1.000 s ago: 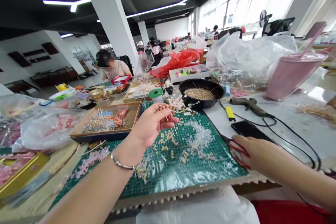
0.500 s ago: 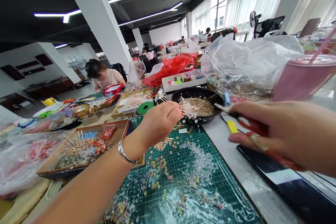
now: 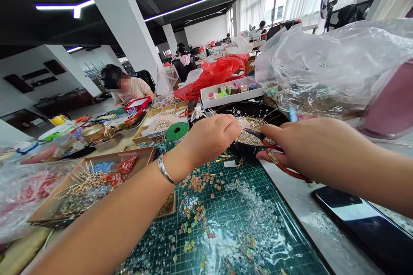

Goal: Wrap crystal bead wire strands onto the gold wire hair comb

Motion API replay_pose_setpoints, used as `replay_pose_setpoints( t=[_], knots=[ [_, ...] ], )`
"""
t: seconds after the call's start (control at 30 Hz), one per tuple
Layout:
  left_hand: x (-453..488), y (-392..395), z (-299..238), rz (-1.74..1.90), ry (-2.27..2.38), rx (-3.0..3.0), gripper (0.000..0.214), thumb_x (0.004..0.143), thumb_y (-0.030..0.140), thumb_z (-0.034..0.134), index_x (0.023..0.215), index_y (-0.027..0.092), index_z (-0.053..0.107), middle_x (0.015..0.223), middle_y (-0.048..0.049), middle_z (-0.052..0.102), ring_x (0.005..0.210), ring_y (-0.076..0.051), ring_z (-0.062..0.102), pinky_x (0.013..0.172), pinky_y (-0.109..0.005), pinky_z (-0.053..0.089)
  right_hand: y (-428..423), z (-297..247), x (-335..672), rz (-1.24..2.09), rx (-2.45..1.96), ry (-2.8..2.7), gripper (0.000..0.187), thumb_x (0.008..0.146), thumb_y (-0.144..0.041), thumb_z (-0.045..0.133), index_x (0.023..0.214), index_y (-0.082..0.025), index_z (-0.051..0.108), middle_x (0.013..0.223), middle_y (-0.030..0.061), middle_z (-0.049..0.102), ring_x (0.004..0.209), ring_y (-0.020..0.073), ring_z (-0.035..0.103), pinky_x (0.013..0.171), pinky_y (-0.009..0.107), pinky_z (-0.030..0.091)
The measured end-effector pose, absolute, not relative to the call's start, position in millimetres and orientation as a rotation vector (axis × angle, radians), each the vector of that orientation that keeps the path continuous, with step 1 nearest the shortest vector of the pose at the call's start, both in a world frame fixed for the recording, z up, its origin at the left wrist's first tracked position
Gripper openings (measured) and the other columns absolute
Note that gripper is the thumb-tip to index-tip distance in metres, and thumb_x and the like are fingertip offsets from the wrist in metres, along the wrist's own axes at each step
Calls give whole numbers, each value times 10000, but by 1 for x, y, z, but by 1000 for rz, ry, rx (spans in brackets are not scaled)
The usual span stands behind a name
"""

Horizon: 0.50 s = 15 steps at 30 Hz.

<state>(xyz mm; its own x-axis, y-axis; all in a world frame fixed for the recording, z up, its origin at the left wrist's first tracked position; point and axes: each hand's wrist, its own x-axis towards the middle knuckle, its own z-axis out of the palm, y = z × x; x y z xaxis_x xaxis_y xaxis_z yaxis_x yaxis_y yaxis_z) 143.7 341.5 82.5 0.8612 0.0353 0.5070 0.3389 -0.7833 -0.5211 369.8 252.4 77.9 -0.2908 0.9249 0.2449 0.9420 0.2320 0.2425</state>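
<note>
My left hand (image 3: 209,139) pinches a small beaded wire ornament (image 3: 244,131) above a black bowl (image 3: 254,111) of gold-coloured wires. My right hand (image 3: 300,150) grips red-handled scissors (image 3: 274,154), their dark blades reaching the ornament's edge. Both hands hang over the bowl and hide part of it. Below them lies a green cutting mat (image 3: 226,223) under clear film, strewn with clear and pastel beads. A metal bangle (image 3: 166,169) circles my left wrist.
A wooden tray (image 3: 90,189) of wired ornaments sits left of the mat. Beyond stand a green tape roll (image 3: 177,131), a white box of small jars (image 3: 232,92), a clear plastic bag (image 3: 332,64) and a phone (image 3: 361,219). A co-worker (image 3: 127,88) sits further along.
My right hand has moved left and inward, bringing the scissors up to the ornament. My left hand has shifted slightly right over the bowl. The view has tilted and moved closer.
</note>
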Motion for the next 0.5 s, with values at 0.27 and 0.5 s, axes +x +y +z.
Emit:
replay_pose_setpoints(
  t=[0.27,0.5],
  knots=[
    [154,353,77,-509,-342,-2482,263,973,125,389,1027,103,645,1036,-144,701,938,-237,666,769,-338,547,270,73,378,-455,-1849,-2435,391,864,-594,505,1025,-265,642,690,51,678,563,259,586,519,309,178],
    [171,373,75,-450,-437,-2562,281,941,85,376,1019,148,639,993,-114,694,855,-216,649,689,-320,500,302,68,387,-241,-1701,-2249,93,671,-294,695,730,-225,677,473,6,527,429,121,333,561,296,155]
  ],
)
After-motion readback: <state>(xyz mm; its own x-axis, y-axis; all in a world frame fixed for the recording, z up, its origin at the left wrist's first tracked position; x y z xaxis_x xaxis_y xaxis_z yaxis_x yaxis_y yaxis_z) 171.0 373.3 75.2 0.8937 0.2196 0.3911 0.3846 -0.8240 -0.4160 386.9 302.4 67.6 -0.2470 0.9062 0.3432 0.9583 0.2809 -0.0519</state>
